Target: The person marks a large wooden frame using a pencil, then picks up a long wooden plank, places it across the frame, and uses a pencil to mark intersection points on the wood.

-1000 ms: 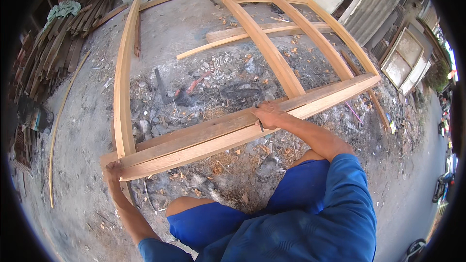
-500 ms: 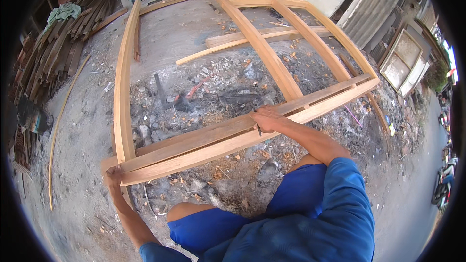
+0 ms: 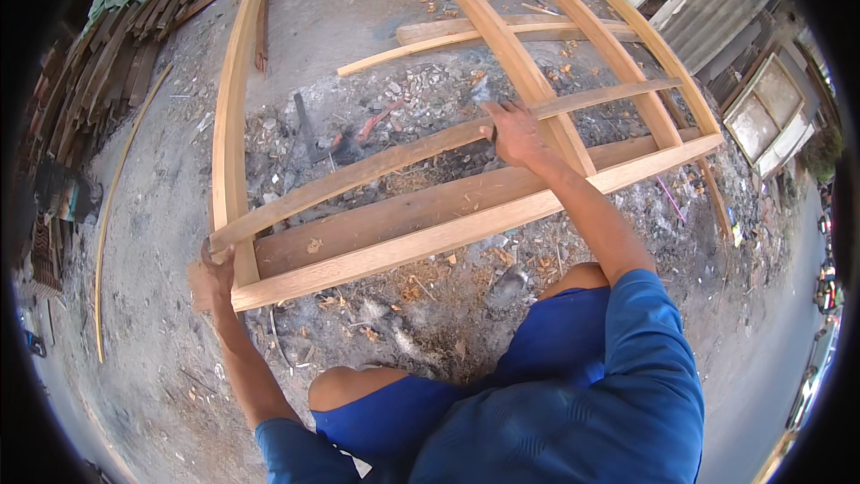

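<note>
A thin, brownish wooden slat (image 3: 403, 150) lies slantwise across a pale wooden frame (image 3: 230, 125). Its left end is in my left hand (image 3: 213, 276), whose fingers close round it beside the frame's left post. My right hand (image 3: 521, 136) grips the slat further along, just left of the middle rail (image 3: 506, 45). A short, dark, pencil-like stick (image 3: 488, 133) pokes out from under the right fingers; its kind is unclear. Nearer to me runs the frame's front beam (image 3: 403, 251), with a wider brown board (image 3: 385, 220) along its far side.
Ash, rubble and wood chips cover the ground inside the frame. Loose timber (image 3: 528, 31) lies under its far part. Stacked old planks (image 3: 116, 63) stand at the left, near a long thin strip (image 3: 116, 206). Corrugated sheets (image 3: 721, 13) and an old window frame (image 3: 766, 108) lean at the right.
Both hands have shifted the slat away from me, off the front beam, uncovering the wide brown board. My view has tilted, so the frame sits higher in the picture.
</note>
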Action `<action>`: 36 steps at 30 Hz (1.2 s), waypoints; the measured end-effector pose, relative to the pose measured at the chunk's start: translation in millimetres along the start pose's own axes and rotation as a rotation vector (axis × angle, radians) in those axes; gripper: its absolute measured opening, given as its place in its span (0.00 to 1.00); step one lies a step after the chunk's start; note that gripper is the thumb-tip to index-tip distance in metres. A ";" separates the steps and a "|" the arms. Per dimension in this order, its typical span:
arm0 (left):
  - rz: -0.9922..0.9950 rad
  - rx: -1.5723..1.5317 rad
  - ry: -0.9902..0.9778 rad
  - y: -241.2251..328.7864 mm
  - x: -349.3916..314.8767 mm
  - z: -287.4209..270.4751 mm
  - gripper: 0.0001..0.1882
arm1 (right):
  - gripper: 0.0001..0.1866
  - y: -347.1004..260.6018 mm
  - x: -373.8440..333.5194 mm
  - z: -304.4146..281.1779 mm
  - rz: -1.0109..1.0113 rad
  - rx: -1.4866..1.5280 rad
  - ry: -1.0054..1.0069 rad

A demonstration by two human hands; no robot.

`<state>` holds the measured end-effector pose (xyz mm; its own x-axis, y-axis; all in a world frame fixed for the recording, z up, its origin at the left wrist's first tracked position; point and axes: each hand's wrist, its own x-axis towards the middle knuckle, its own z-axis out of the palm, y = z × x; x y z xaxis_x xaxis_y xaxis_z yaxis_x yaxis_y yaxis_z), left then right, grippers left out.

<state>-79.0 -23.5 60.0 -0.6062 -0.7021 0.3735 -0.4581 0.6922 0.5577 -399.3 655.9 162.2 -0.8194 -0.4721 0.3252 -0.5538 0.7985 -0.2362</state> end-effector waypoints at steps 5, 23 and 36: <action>0.122 0.155 -0.239 95.2 -62.4 84.5 0.53 | 0.28 84.5 -78.2 -1.9 0.198 -0.194 -0.238; -0.145 0.051 -0.266 169.4 14.1 81.6 0.49 | 0.21 93.4 -120.5 55.9 0.160 0.116 -0.438; -0.189 0.356 -0.202 122.8 -89.0 62.3 0.51 | 0.19 88.8 -111.7 66.7 0.121 0.207 -0.375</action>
<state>-121.8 134.4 49.0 -0.5889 -0.7996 0.1176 -0.7469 0.5940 0.2988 -366.8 754.6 43.9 -0.8562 -0.5128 -0.0622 -0.4368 0.7831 -0.4427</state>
